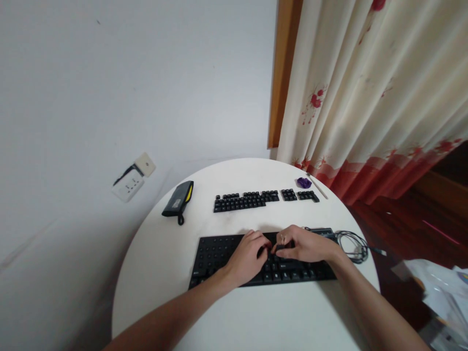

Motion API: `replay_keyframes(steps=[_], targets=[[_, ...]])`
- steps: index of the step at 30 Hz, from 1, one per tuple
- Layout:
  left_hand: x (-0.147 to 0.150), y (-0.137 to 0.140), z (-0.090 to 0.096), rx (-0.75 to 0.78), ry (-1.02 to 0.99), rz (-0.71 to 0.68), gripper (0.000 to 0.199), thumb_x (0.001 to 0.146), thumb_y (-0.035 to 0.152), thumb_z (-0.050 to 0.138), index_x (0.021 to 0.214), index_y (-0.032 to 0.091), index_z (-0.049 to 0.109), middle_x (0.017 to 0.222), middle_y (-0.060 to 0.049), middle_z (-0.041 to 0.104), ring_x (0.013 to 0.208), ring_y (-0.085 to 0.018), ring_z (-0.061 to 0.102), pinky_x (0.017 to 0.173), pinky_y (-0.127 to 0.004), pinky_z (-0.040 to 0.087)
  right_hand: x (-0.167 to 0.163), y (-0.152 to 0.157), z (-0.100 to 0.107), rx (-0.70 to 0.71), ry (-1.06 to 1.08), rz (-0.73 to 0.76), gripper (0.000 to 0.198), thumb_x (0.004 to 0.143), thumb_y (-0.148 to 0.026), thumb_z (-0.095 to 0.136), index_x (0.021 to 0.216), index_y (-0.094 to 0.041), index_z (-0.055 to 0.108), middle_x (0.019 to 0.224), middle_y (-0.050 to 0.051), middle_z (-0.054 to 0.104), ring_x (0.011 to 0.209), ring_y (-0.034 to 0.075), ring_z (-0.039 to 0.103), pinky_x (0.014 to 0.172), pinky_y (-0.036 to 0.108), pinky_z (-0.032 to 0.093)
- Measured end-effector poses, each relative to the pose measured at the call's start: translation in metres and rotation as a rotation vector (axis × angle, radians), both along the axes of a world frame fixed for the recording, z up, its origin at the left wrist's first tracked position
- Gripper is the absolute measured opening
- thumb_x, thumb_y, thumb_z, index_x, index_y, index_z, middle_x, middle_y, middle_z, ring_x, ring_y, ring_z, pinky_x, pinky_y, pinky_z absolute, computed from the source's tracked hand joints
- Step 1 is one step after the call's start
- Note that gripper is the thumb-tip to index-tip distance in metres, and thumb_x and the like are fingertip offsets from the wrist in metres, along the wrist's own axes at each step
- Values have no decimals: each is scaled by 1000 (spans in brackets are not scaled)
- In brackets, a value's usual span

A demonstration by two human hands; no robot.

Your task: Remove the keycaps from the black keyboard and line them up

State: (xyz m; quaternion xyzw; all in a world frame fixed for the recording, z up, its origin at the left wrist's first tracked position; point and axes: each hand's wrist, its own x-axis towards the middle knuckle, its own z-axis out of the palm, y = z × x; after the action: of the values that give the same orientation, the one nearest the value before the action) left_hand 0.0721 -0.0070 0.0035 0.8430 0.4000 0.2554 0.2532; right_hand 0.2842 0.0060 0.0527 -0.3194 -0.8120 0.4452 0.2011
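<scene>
A black keyboard point(219, 248) lies on the white round table, with keys standing in its lower rows and bare key sockets farther up. Over its middle, my left hand point(250, 256) is curled, thumb and forefinger meeting close to the board; whatever is between them is hidden. My right hand point(302, 244) reaches in from the right and pinches a small black keycap point(280, 247) just above the keyboard. The fingertips of both hands nearly meet. Beyond the keyboard, loose black keycaps point(239, 204) are laid out in rows, grouped like a keyboard layout.
A dark pouch point(178, 199) with a yellow strip and loop sits at the table's left. At the right are a crumpled purple thing point(304, 183), a thin brush-like stick point(319, 187) and a coiled black cable point(356, 246). A wall and curtain point(351, 97) border the round table point(157, 273).
</scene>
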Motion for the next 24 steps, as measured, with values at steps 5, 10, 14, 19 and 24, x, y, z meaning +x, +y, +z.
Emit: replay_keyframes(steps=[5, 10, 14, 19, 24], targets=[[-1, -4, 7, 3, 46, -52, 19, 80, 6, 53, 86, 21, 63, 92, -3, 61, 96, -19, 55, 90, -36, 41, -1, -4, 2, -4, 1, -56, 16, 79, -32, 68, 70, -18, 72, 63, -1, 67, 57, 15, 57, 55, 24, 45], [-1, -7, 11, 10, 133, -52, 9, 79, 23, 69, 83, 21, 61, 94, -2, 60, 98, -22, 53, 88, -39, 38, -3, -1, -8, 62, 31, -179, 20, 79, -32, 70, 64, -19, 68, 52, -3, 62, 49, 14, 52, 50, 23, 42], [0, -4, 7, -27, 127, -60, 23, 75, 35, 78, 83, 20, 62, 93, -2, 61, 97, -23, 54, 85, -37, 38, -7, 1, -14, 142, -27, -156, 21, 87, -30, 62, 70, -19, 69, 60, 0, 67, 54, 15, 56, 54, 24, 42], [1, -3, 5, -24, 123, -44, 21, 75, 31, 79, 85, 21, 62, 92, -1, 62, 97, -22, 55, 86, -38, 38, -16, 3, -14, 158, -108, -126, 27, 95, -24, 50, 76, -19, 68, 67, 1, 68, 61, 16, 60, 61, 25, 43], [-1, -3, 7, -66, 7, -31, 15, 80, 24, 72, 90, 21, 62, 95, -2, 64, 95, -21, 57, 88, -37, 41, -21, 1, -13, 183, -61, -163, 30, 97, -27, 47, 76, -18, 65, 71, 2, 68, 65, 17, 60, 65, 26, 42]])
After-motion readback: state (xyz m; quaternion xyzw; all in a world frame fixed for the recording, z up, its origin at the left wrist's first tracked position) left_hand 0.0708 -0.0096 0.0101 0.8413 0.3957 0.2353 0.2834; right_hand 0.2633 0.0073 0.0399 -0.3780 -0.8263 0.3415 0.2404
